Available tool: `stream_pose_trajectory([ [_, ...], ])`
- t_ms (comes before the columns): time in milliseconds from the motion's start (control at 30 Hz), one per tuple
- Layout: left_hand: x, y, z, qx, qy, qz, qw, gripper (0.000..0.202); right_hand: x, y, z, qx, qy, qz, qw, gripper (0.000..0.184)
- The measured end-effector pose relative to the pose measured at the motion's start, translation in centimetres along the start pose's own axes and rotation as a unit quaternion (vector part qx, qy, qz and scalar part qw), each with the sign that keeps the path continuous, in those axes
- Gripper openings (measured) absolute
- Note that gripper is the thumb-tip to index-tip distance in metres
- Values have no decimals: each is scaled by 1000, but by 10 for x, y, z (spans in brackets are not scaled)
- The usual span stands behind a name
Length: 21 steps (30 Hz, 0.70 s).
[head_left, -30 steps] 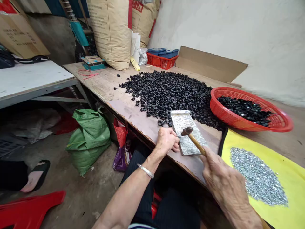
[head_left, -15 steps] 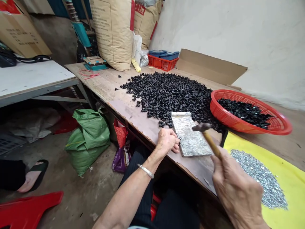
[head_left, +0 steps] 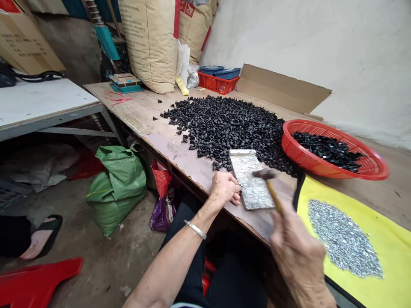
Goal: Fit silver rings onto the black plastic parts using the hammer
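My left hand (head_left: pixel 225 188) pinches a small black plastic part (head_left: pixel 241 185) at the left edge of a scuffed metal plate (head_left: pixel 253 194). In my right hand (head_left: pixel 293 244) is a hammer (head_left: pixel 273 193), its fingers closed around the wooden handle. The hammer's head is blurred and hangs over the right side of the plate, apart from the black part. Behind the plate spreads a large heap of black plastic parts (head_left: pixel 227 124). To the right, a pile of small shiny metal pieces (head_left: pixel 345 237) lies on a yellow sheet (head_left: pixel 391 252).
A red basket (head_left: pixel 382 167) holding more black parts stands on the right of the wooden table (head_left: pixel 141 115). Large paper sacks (head_left: pixel 149 42), a red crate (head_left: pixel 221 85) and a cardboard strip (head_left: pixel 282 87) line the back. A green sack (head_left: pixel 117 188) sits on the floor.
My right hand has swung the hammer left, bringing its head further over the plate. My left hand keeps its pinch at the plate's left edge. The view has shifted slightly.
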State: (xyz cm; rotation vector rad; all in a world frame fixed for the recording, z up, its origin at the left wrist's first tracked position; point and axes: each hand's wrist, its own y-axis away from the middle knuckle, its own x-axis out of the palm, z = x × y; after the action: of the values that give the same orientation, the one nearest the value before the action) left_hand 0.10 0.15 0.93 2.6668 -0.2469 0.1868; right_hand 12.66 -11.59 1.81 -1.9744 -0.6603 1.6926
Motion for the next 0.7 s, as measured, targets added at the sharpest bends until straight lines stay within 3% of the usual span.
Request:
stream_pose_trajectory([
  [100,0,1,-1,2,8,3,1000,22,4,0,0,-29,18,61,998,36],
  [267,-2,3,-1,5,2,11,1000,21,4,1,0,50,-24,4,998,40],
  [400,-2,3,-1,-1,13,7,1000,23,5,1,2,2,1,75,997,34],
  [567,-2,3,-1,4,6,18,1000,22,1,2,6,33,32,-24,999,41],
  [700,-1,3,-2,-1,10,2,1000,23,9,4,8,11,17,85,996,35],
])
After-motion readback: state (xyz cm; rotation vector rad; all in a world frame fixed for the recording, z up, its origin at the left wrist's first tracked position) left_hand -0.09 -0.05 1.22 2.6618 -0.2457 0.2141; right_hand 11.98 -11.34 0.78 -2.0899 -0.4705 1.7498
